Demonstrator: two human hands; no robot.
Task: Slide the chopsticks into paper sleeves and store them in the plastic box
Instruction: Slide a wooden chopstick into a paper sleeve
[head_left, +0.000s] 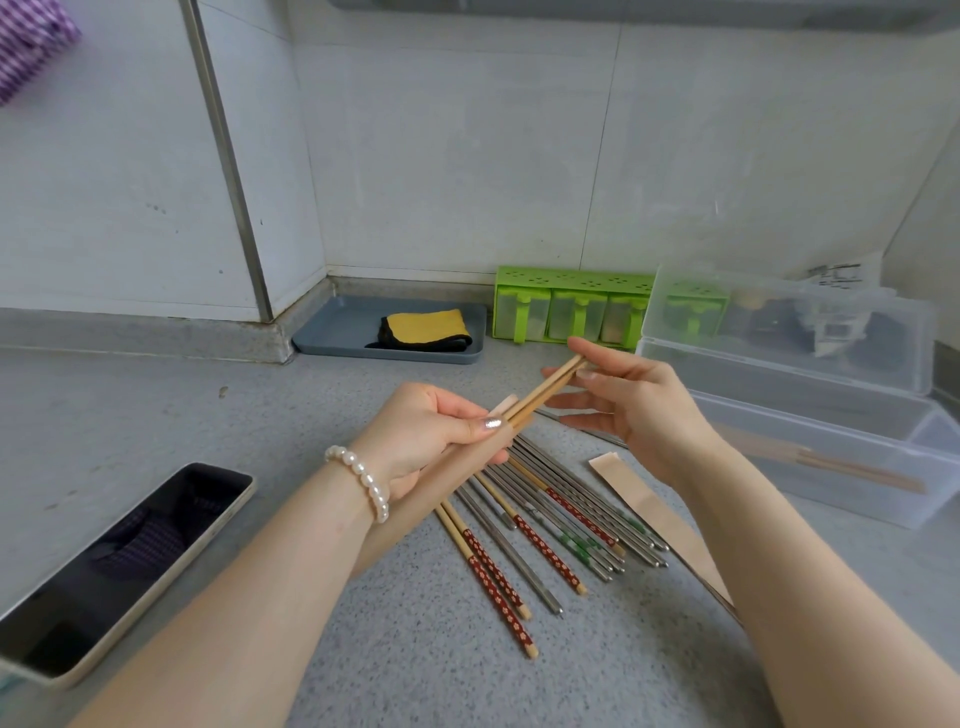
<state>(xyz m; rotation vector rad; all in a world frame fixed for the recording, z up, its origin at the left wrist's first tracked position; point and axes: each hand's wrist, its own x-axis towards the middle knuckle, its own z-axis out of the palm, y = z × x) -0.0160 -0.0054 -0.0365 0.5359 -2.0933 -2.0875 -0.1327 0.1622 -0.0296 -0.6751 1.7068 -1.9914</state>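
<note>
We find the left hand (426, 441) gripping a tan paper sleeve (441, 488), thumb curled over its open mouth, while the right hand (631, 402) pinches the far ends of a pair of wooden chopsticks (545, 392) between thumb and fingertips; the pair's near ends sit at the sleeve's mouth, and we cannot tell how far they have entered. Both are held above the grey counter (415, 649). Beneath the hands lies a loose heap of chopsticks (545, 525), steel ones mixed with wooden ones bearing red patterned ends. A second paper sleeve (644, 504) lies flat just beside that heap. At right stands the clear plastic box (841, 467), lid (779, 322) raised, holding what appears to be a sleeved wooden pair. At the wall, a grey tray (337, 332) holds a folded yellow cloth (428, 327), next to a green condiment rack (566, 306). A phone (114, 566) lies at left.
</note>
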